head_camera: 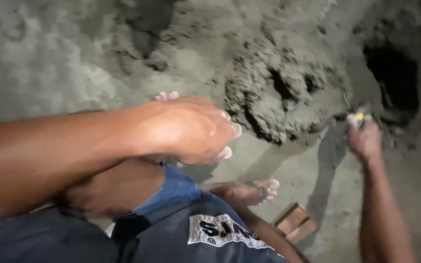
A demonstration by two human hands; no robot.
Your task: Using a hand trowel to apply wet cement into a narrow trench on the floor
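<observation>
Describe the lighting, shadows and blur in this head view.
Head view: dim, flat light with a grey-brown cast; the left hand fills the foreground, soft and slightly smeared; the right hand is blurred, gripping a small yellow-tipped thing too fuzzy to identify; the hole in the wet mortar heap is pure black shadow; a long shadow falls beside the wooden block.
</observation>
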